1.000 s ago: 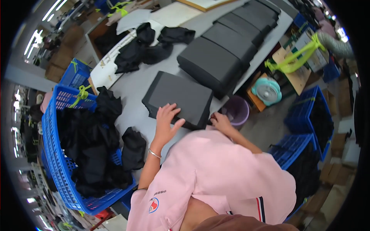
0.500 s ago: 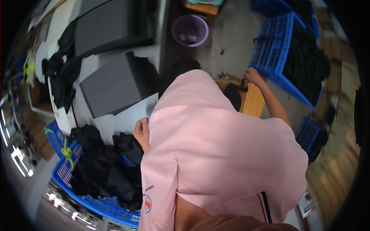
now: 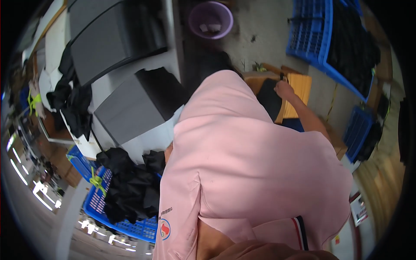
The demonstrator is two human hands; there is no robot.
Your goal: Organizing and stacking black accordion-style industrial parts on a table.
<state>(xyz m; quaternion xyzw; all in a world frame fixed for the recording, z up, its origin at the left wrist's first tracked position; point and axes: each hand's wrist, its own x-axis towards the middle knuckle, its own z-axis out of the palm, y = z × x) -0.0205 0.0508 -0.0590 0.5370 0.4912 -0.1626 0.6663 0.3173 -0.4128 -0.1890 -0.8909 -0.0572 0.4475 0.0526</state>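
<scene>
My right hand point(image 3: 284, 89) is closed round a small dark thing with a short black end poking out beyond the fingers; its kind does not show. The hand hangs over a yellow wooden piece of furniture point(image 3: 299, 93), against a black rounded pad or cloth point(image 3: 268, 99). Of my left hand point(image 3: 168, 152) only a sliver shows at the edge of my pink shirt, and its fingers are hidden. Close to it lie a white sheet point(image 3: 149, 142) on the table and black fabric pieces point(image 3: 132, 186) heaped in a blue basket point(image 3: 93, 203).
Stacks of dark grey and black panels point(image 3: 130, 106) lie on the white table at left. A purple bucket point(image 3: 211, 19) stands on the floor ahead. At the right, a blue crate point(image 3: 310, 32) is filled with black fabric, with another blue crate point(image 3: 359, 130) nearer me.
My view has swung, so the crates and bucket sit differently. My right hand has come over the wooden furniture. My left hand has slipped mostly behind my shirt.
</scene>
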